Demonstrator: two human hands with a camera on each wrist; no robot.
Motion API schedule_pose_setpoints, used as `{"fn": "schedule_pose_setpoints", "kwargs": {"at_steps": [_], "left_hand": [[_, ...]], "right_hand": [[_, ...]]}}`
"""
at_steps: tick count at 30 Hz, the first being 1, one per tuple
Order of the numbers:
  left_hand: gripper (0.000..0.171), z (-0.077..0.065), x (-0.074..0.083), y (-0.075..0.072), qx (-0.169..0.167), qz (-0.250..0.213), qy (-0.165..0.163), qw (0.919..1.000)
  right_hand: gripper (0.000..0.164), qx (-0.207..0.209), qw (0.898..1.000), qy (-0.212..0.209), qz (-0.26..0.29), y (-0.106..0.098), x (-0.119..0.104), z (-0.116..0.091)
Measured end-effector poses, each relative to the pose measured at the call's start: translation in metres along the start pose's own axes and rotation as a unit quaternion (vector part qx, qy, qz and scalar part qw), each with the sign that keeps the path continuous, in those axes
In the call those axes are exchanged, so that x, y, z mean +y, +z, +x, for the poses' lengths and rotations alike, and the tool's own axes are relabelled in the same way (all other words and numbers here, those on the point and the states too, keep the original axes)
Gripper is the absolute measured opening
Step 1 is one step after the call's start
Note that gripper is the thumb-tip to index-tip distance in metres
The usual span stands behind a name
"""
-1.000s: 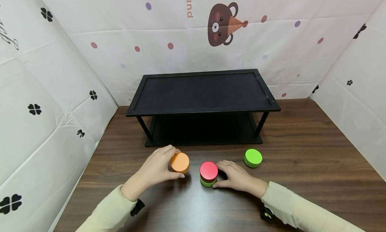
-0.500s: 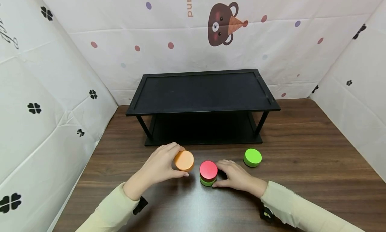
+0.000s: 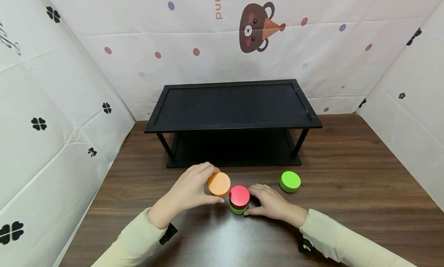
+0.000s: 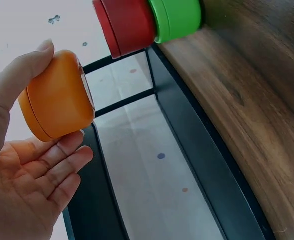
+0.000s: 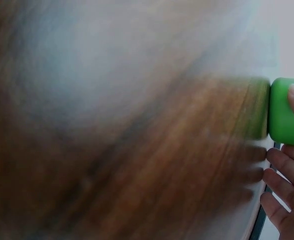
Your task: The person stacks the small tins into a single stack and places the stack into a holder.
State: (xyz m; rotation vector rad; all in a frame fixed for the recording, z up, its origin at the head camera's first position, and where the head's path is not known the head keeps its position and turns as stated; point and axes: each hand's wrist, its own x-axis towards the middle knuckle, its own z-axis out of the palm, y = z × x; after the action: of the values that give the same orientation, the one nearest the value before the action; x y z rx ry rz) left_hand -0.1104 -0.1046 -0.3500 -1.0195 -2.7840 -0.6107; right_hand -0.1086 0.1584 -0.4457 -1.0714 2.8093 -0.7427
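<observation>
In the head view my left hand (image 3: pixel 192 188) pinches a small orange round jar (image 3: pixel 219 184) by its sides, off the table. The left wrist view shows this orange jar (image 4: pixel 62 97) between thumb and fingers. Just right of it stands a stack: a red jar (image 3: pixel 239 195) on top of a green jar (image 3: pixel 237 210). Around the lower green jar's right side my right hand (image 3: pixel 272 205) holds on; in the right wrist view its thumb lies on the green jar (image 5: pixel 286 117). The gap between the orange jar and the stack is very small.
A second green jar (image 3: pixel 290 182) stands on the wooden table (image 3: pixel 354 174) beyond my right hand. Behind the jars is a black two-level rack (image 3: pixel 232 107). Printed white sheets (image 3: pixel 194 66) enclose the back and both sides.
My left hand has carried the orange jar rightward and slightly away from me, toward the stack. The right hand and the stacked jars stay in nearly the same place.
</observation>
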Motion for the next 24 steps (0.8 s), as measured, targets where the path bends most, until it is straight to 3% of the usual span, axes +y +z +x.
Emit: {"fn": "schedule_pose_setpoints", "kwargs": {"at_steps": [24], "left_hand": [[0.06,0.019,0.015,0.015,-0.025,-0.011,0.031,0.9991]], "right_hand": [[0.045,-0.002,1.0,-0.007,0.007,0.0,0.001,0.0]]}}
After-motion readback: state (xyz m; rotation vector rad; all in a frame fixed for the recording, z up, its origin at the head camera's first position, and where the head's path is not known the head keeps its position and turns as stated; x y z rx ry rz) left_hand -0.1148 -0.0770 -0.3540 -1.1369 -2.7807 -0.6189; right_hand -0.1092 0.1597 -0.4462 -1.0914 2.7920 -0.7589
